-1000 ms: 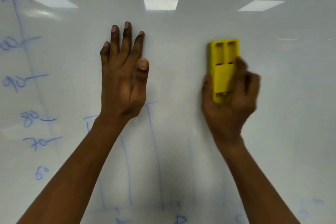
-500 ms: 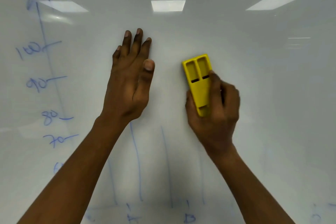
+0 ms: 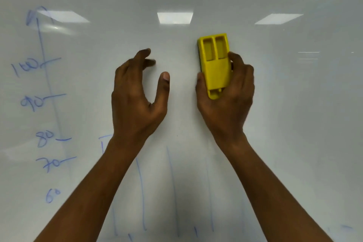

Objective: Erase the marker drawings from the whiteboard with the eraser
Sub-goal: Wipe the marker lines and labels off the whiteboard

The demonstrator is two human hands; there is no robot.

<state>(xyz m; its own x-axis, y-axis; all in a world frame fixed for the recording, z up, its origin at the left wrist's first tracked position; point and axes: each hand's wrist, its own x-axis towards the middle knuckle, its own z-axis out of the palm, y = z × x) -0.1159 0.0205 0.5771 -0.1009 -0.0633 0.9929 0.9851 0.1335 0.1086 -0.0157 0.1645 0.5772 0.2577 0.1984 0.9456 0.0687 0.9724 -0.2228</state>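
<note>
Against the whiteboard (image 3: 294,124), the right hand (image 3: 229,104) grips the yellow eraser (image 3: 216,68), thumb on its left edge and fingers curled round its right edge. The eraser stands nearly upright on the board, up and to the right of the left hand (image 3: 135,100). Half a second ago it sat lower and leaned to the left; it has since been swept upward and straightened. The left hand, which then lay with fingers straight and close together on the board, now has its fingers loosely bent and its thumb spread apart, and it holds nothing. Blue marker writing runs down the left side beside a long upright axis line (image 3: 47,76): "100" (image 3: 25,67), "90" (image 3: 32,102), "80" (image 3: 44,138), "70" (image 3: 52,164) and what reads as "60" (image 3: 52,195). Faint blue bar lines (image 3: 172,192) rise from the bottom edge between the forearms. Small marks at the very bottom are too blurred to read. The eraser carries no readable label.
</note>
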